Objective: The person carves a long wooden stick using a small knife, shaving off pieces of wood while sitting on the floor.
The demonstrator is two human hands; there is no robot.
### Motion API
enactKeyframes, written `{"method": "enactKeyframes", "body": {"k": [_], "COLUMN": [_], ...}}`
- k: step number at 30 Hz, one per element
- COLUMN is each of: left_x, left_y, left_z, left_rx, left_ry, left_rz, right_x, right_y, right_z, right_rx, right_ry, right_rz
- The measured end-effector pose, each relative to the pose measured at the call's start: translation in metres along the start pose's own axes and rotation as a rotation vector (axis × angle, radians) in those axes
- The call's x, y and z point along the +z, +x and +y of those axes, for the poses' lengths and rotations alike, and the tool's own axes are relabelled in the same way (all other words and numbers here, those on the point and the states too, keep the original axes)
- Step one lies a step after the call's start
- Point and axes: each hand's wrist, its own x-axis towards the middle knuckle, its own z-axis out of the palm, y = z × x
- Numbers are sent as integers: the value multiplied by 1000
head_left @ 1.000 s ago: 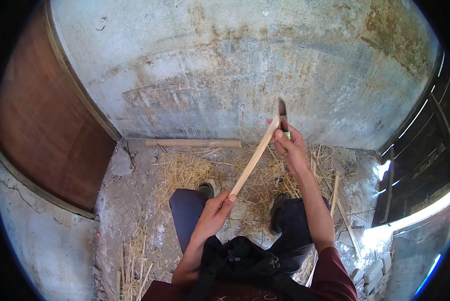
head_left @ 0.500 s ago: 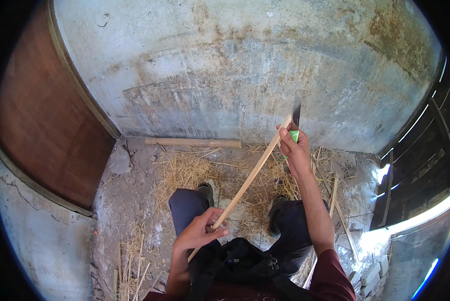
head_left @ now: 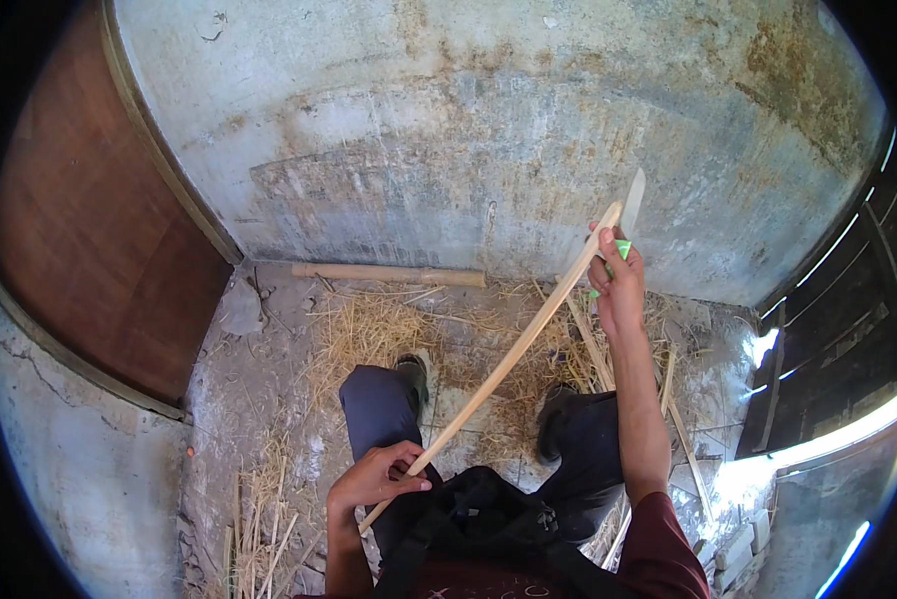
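A long, pale bamboo strip point(head_left: 513, 354) slants across my lap, its far end up to the right and slightly bowed. My left hand point(head_left: 376, 477) grips it near its lower end, thumb and fingers closed round it. My right hand point(head_left: 618, 280) is closed on a knife by its green handle point(head_left: 623, 250), and its thumb also presses the strip's far end. The knife's blade point(head_left: 635, 203) points up and away, beside the strip's tip. Part of the handle is hidden by my fingers.
Shavings point(head_left: 373, 339) litter the floor between and around my feet, with more strips point(head_left: 259, 539) at the lower left. A bamboo pole point(head_left: 388, 274) lies along the wall's foot. A brown door panel point(head_left: 109, 230) stands left, dark boards point(head_left: 838, 299) right, and bricks point(head_left: 738, 549) lower right.
My right hand has moved right and slightly up with the knife and the strip's far end. My left hand has shifted a little down and left, and the strip now bows more.
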Motion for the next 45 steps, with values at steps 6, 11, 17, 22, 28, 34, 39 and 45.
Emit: {"method": "enactKeyframes", "body": {"k": [6,11,17,22,28,34,39,45], "left_x": [-5,-8,-8,4,14,20,25,28], "left_y": [-7,-5,15,43,62,67,69,68], "left_z": [2,15,23,58,94,113,122,128], "left_rx": [-7,40,123,160,234,297,308,292], "left_ry": [31,-54,-173,-319,-418,-489,-546,-459], "left_rz": [-80,4,241,266,283,232,183,255], "right_x": [-28,-32,-20,-3,32,46,48,51], "right_y": [18,17,7,-11,-52,-64,-69,-70], "right_z": [-9,-24,-25,0,29,45,39,36], "right_rx": [-61,-109,-278,-486,-567,-837,-945,-1016], "right_ry": [69,140,-98,-245,-526,-611,-676,-687], "right_rz": [100,128,304,195,-165,-339,-418,-473]}}
